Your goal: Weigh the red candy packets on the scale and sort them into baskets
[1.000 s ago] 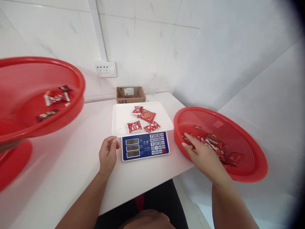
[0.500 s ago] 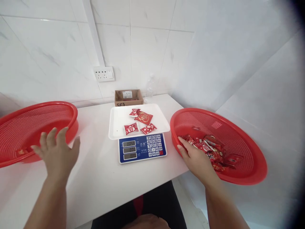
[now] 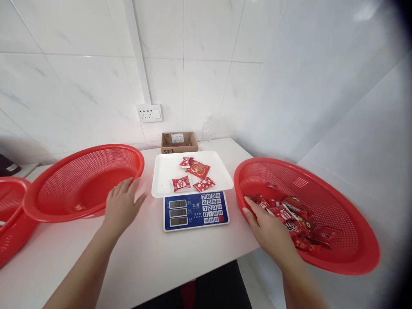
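Note:
My left hand (image 3: 124, 204) is at the right rim of a red plastic basket (image 3: 83, 150), its fingers stretched and the thumb apart; whether it touches the rim I cannot tell. A small red packet (image 3: 80, 207) lies inside that basket. My right hand (image 3: 273, 229) grips the near left rim of another red basket (image 3: 363, 240), which juts past the table edge. Heaped in it are several red snack packets (image 3: 286, 212). Between the hands stands a blue digital scale (image 3: 196, 212), its white tray (image 3: 164, 174) bearing several red packets (image 3: 198, 169).
Behind the scale sit a cardboard box (image 3: 179, 148) and a clear plastic bottle (image 3: 206, 128) against the tiled wall. A third red basket (image 3: 14, 231) is partly in view at far left. The white table's (image 3: 154, 266) front edge runs below the scale. A wall socket (image 3: 149, 113) is above.
My left hand has moved right and is now by the left basket's right rim. The view has shifted left and up, bringing in the third basket. My right hand keeps its place on its basket.

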`<state>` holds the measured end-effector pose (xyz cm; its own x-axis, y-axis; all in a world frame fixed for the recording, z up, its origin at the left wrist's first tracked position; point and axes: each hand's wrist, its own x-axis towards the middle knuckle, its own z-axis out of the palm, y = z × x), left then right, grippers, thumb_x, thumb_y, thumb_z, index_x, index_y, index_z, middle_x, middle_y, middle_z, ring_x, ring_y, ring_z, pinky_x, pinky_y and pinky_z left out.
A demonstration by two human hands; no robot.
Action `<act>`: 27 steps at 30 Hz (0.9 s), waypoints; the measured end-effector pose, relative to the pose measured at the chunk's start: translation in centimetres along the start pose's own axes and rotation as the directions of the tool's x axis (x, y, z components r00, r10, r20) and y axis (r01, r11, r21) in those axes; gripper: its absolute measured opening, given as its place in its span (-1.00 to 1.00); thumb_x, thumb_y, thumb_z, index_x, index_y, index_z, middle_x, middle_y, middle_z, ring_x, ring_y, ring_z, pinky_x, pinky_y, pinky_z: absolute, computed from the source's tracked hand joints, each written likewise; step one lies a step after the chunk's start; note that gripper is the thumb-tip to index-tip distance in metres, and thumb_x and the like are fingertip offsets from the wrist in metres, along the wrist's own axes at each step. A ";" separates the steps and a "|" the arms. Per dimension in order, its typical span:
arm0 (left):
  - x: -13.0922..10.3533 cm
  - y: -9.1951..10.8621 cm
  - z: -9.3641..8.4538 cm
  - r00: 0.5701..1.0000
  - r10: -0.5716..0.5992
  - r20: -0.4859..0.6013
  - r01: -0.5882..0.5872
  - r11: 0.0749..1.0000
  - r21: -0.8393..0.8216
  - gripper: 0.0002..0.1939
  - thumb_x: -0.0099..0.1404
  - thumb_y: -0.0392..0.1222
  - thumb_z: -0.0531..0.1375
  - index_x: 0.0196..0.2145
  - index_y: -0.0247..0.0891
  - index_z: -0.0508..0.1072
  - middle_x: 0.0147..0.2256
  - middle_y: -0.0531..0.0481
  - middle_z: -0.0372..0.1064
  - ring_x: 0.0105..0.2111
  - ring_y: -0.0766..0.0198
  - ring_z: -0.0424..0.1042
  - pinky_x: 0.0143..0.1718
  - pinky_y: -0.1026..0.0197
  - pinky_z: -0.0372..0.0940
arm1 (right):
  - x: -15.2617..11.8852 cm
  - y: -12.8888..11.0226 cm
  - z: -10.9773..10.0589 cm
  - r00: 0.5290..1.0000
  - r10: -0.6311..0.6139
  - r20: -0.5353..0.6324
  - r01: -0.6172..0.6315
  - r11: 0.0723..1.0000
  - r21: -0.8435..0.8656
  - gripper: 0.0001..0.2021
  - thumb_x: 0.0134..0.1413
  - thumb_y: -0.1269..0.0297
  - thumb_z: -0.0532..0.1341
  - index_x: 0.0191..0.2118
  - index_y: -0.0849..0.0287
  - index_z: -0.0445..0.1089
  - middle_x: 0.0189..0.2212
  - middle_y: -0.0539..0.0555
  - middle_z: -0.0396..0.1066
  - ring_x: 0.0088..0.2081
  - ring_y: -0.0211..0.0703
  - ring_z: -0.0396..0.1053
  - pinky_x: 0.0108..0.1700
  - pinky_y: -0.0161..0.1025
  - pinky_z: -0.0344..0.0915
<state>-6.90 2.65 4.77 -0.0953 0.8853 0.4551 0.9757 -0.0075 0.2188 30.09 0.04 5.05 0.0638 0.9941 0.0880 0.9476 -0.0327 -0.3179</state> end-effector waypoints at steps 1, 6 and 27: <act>0.5 1.2 0.4 0.999 0.043 0.017 -0.042 0.999 -0.021 -0.50 0.23 0.09 0.04 0.05 -0.21 0.30 0.10 -0.29 0.21 0.15 -0.19 0.10 0.08 -0.25 0.03 | 0.0 0.0 0.0 1.000 0.001 0.006 -0.001 1.000 0.006 -0.52 0.21 0.13 -0.12 0.14 0.17 0.24 0.05 0.18 0.35 -0.02 0.04 0.38 -0.09 -0.06 0.32; 4.1 6.3 2.7 0.894 0.354 0.275 -0.272 0.916 -0.295 -0.36 0.25 0.18 -0.03 0.21 -0.12 0.06 0.27 -0.17 -0.09 0.28 0.01 -0.17 0.19 -0.08 -0.06 | 0.0 -0.2 0.0 1.000 -0.014 0.008 0.013 0.999 0.030 -0.52 0.21 0.15 -0.13 0.15 0.18 0.23 0.06 0.17 0.33 -0.01 0.03 0.37 -0.08 -0.07 0.30; 11.0 6.5 2.4 0.869 0.342 0.357 -0.238 0.922 -0.305 -0.75 0.19 -0.17 -0.02 -0.23 -0.19 0.38 -0.08 -0.14 0.27 -0.30 0.19 0.40 -0.32 0.17 0.31 | 0.0 0.1 0.2 0.999 -0.042 0.022 0.041 0.998 0.053 -0.50 0.22 0.16 -0.17 0.16 0.24 0.21 0.06 0.20 0.33 0.01 0.03 0.35 -0.07 -0.06 0.30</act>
<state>-1.11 13.47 9.17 0.3213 0.9329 0.1626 0.8625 -0.3591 0.3565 30.09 0.03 4.85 0.0169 0.9966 0.0808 0.9313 0.0137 -0.3640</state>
